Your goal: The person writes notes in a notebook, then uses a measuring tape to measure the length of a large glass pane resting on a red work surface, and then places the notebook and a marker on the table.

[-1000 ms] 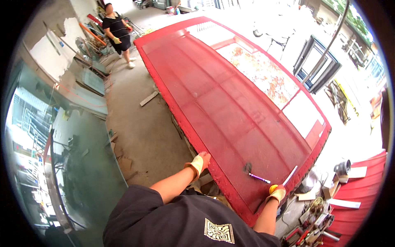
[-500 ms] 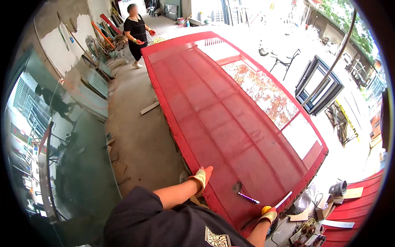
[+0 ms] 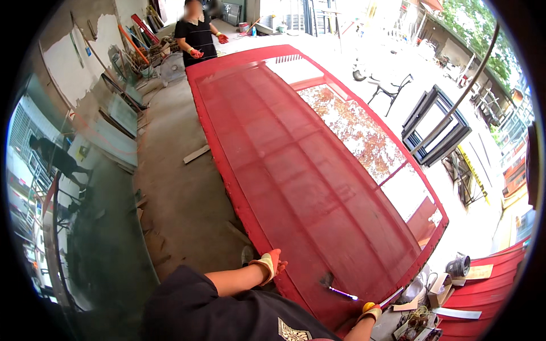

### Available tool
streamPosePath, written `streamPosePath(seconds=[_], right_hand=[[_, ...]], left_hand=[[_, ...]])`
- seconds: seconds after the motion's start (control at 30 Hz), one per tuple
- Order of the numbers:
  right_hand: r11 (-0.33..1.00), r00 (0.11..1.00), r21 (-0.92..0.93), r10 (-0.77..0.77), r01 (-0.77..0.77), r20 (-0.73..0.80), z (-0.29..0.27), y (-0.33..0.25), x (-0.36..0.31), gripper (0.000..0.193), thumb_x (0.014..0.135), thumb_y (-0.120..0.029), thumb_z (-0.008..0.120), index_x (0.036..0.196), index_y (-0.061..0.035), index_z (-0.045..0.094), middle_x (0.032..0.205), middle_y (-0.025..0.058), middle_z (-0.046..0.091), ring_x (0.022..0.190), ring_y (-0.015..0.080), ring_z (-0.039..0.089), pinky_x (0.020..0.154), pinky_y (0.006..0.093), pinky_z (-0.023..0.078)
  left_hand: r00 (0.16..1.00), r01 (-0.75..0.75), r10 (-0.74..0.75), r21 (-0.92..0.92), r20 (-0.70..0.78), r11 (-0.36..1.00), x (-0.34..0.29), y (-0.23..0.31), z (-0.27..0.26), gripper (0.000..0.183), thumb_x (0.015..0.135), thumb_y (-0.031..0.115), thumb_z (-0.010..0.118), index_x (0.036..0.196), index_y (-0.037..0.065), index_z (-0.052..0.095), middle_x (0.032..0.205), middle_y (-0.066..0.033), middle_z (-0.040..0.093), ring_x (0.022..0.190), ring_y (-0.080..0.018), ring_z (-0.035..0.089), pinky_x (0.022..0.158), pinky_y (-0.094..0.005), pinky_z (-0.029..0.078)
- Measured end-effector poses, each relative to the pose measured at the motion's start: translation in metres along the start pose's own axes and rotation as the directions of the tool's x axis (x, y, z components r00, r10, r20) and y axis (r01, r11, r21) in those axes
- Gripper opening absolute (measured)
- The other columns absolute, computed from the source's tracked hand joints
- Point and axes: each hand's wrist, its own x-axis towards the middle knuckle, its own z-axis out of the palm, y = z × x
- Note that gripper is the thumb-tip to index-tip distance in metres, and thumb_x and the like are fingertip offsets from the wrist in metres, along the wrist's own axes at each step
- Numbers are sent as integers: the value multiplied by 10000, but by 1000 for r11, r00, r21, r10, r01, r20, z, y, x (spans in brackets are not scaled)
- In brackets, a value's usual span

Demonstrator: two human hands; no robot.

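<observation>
Grips a yellow tape measure (image 3: pixel 368 306) in the right hand (image 3: pixel 373 312), fingers wrapped round the case, at the near end of a large red panel (image 3: pixel 273 148); pale blade (image 3: pixel 392 297) out toward the right. Rests the left hand (image 3: pixel 273 264), gloved too, at the panel's left rim; cannot tell whether with fingers clamped or merely together. Judge tape light, hard-cased, best held by the case; panel probably heavy, stiff, slick-faced, best taken by opposite rims. Lies flat, glossy, with rough-edged border and barred reflections. Note slim purple-and-white tool (image 3: pixel 343 293) on top.
</observation>
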Motion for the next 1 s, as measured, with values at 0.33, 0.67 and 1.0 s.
streamPosePath(seconds=[0.33,0.67,1.0], right_hand=[[986,984,-29,-168,167,-50,4,-33,9,661,1049,-635,580,1299,-41,727,1229,109,768,1058,319,753,949,492,599],[997,997,24,76,-76,1,36,-6,5,600,1151,-510,533,1567,-79,573,1497,66,665,1324,277,642,1185,459,459],[998,1000,-66,-16,18,26,36,-47,23,397,1105,-361,566,1357,-77,684,1302,91,728,1158,360,690,1063,521,542]], left_hand=[[997,-74,74,-98,-3,992,-13,-2,-6,490,1123,476,588,1189,-6,529,1122,-179,762,893,-241,778,635,-332,625],[990,-131,125,-88,-69,988,-16,-12,-9,481,1140,450,560,1370,27,565,1229,-163,762,1060,-242,767,796,-341,651],[991,-110,111,-10,71,994,-4,-19,23,536,1150,479,520,1637,255,529,1315,-90,758,1018,-163,726,755,-284,607]])
